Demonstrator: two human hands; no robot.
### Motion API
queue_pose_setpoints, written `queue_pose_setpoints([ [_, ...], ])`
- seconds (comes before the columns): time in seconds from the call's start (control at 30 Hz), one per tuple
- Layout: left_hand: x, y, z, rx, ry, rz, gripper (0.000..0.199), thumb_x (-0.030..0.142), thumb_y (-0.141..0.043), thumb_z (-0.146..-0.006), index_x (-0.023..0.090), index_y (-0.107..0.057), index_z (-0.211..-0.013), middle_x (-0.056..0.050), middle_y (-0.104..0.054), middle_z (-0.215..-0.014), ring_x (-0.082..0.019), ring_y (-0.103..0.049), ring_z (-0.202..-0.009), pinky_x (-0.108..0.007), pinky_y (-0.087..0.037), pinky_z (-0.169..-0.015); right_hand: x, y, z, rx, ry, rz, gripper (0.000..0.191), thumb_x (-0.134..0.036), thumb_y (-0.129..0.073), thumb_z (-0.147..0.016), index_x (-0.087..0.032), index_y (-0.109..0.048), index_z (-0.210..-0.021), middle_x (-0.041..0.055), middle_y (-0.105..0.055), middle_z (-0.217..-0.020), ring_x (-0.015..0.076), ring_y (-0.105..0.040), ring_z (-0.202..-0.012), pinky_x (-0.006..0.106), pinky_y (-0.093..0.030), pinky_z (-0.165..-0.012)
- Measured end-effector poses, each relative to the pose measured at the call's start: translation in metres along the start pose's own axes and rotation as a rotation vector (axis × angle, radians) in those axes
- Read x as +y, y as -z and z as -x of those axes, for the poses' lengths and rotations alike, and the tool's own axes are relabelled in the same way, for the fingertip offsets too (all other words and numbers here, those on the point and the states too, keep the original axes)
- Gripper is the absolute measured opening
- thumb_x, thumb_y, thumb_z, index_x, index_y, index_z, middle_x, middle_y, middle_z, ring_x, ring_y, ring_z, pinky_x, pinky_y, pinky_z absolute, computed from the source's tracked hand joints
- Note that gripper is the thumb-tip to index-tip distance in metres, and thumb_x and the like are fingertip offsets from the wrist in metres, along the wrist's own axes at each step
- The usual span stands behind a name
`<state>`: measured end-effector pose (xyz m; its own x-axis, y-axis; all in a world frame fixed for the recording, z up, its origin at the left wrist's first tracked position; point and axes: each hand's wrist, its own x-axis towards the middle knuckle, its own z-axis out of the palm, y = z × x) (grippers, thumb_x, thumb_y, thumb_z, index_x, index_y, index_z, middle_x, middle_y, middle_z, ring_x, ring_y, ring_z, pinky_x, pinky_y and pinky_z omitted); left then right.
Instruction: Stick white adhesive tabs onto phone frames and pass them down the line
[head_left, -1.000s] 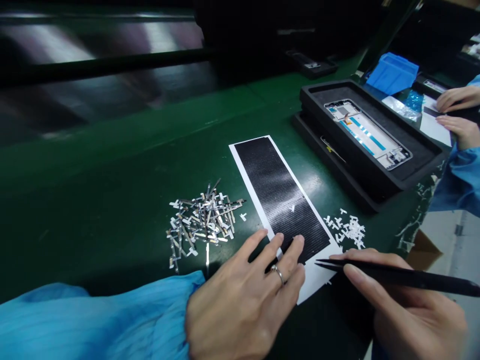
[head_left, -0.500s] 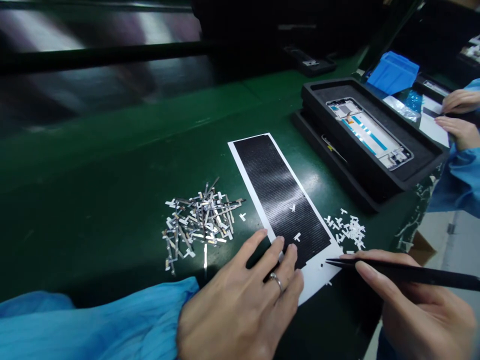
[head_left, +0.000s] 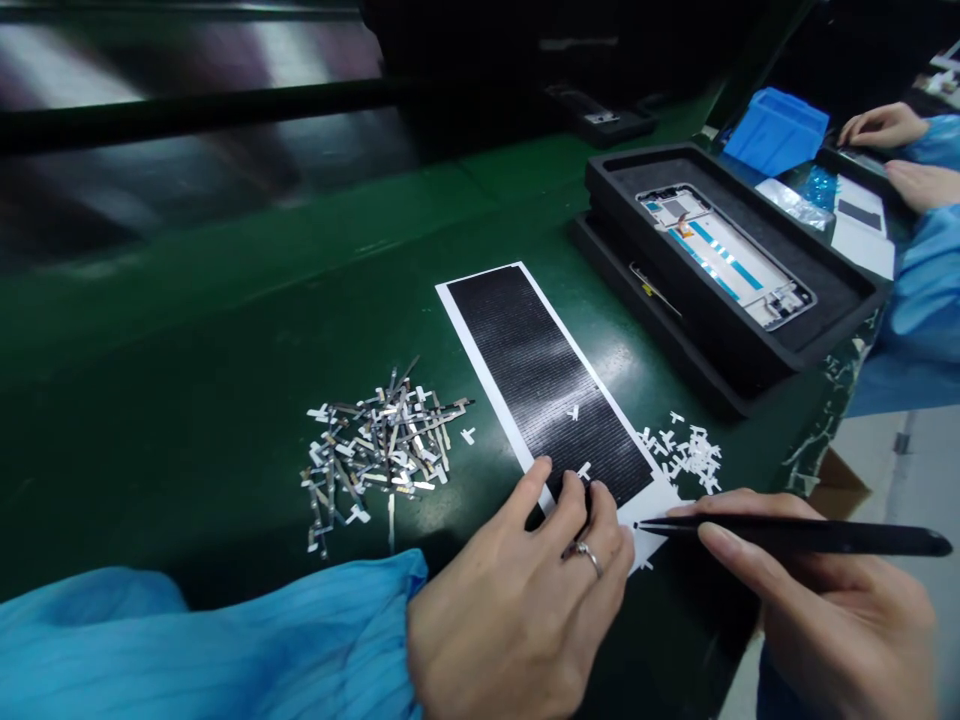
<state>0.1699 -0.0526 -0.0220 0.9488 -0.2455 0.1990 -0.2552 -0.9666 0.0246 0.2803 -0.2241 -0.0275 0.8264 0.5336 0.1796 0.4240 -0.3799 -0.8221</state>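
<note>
My left hand (head_left: 517, 600) lies over the lower left of a white-backed sheet (head_left: 480, 375) covered with narrow black strips. Its fingers are bent and somewhat apart, with the tips down on the sheet; whatever is under them is hidden. Black tweezers (head_left: 810, 535) are pinched in my right hand (head_left: 840, 610). Their tips meet a tiny black piece (head_left: 636, 525) on the sheet's bare white end; I cannot tell whether they grip it. Two small white T-shaped scraps (head_left: 574, 412) rest on the black strips.
Thin metallic flex strips (head_left: 382, 440) form a pile left of the sheet. White scraps (head_left: 694, 455) are heaped right of it. Stacked black foam trays (head_left: 720, 290) hold a phone frame (head_left: 727, 255). Beyond are a blue bin (head_left: 776, 130) and another person's hands (head_left: 885, 125).
The tweezer tips have moved left to the tiny black piece. My left hand has shifted slightly right over the sheet. The other person's hands have moved away from the white paper; the view has shifted slightly.
</note>
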Motion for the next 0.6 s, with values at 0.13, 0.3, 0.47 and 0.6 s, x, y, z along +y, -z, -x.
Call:
queue_pose_setpoints([
  [0.13,0.0004,0.0001,-0.0014,0.001,-0.002,-0.003,0.041,0.012,-0.026,-0.094,0.016,-0.058,-0.118,-0.007,-0.061,-0.116,-0.024,-0.054,-0.105,-0.043,-0.033,-0.096,0.0003,-0.0009,-0.0009,-0.031,0.012,-0.019,0.009,-0.024,-0.067,-0.079,-0.031,-0.071,-0.084,-0.007,-0.07,-0.083,0.0112,-0.067,-0.071,0.009,-0.052,-0.065],
  [0.3,0.001,-0.0005,-0.0007,0.007,0.009,-0.003,0.043,0.01,-0.023,-0.094,0.016,-0.058,-0.119,-0.006,-0.061,-0.116,-0.025,-0.053,-0.106,-0.043,-0.032,-0.096,0.0013,-0.0021,-0.0003,-0.013,-0.018,-0.069,0.008,-0.027,-0.068,-0.08,-0.031,-0.07,-0.086,-0.0077,-0.07,-0.084,0.0092,-0.066,-0.071,0.006,-0.051,-0.063],
  [0.47,0.001,-0.0003,-0.0015,-0.003,-0.002,-0.023,0.038,0.014,-0.028,-0.095,0.018,-0.057,-0.119,-0.006,-0.062,-0.115,-0.024,-0.054,-0.105,-0.043,-0.034,-0.094,-0.0002,-0.0013,-0.0019,-0.044,-0.01,-0.033,0.006,-0.027,-0.067,-0.08,-0.03,-0.07,-0.083,-0.0071,-0.07,-0.082,0.0101,-0.066,-0.071,0.007,-0.051,-0.063],
  [0.6,0.0014,0.0001,-0.0026,-0.02,-0.004,-0.027,0.036,0.015,-0.032,-0.094,0.017,-0.058,-0.119,-0.007,-0.061,-0.117,-0.024,-0.054,-0.104,-0.043,-0.035,-0.095,0.0006,0.0013,-0.0032,-0.05,-0.008,-0.038,0.006,-0.026,-0.067,-0.08,-0.029,-0.071,-0.083,-0.0047,-0.07,-0.082,0.014,-0.067,-0.071,0.013,-0.054,-0.062],
])
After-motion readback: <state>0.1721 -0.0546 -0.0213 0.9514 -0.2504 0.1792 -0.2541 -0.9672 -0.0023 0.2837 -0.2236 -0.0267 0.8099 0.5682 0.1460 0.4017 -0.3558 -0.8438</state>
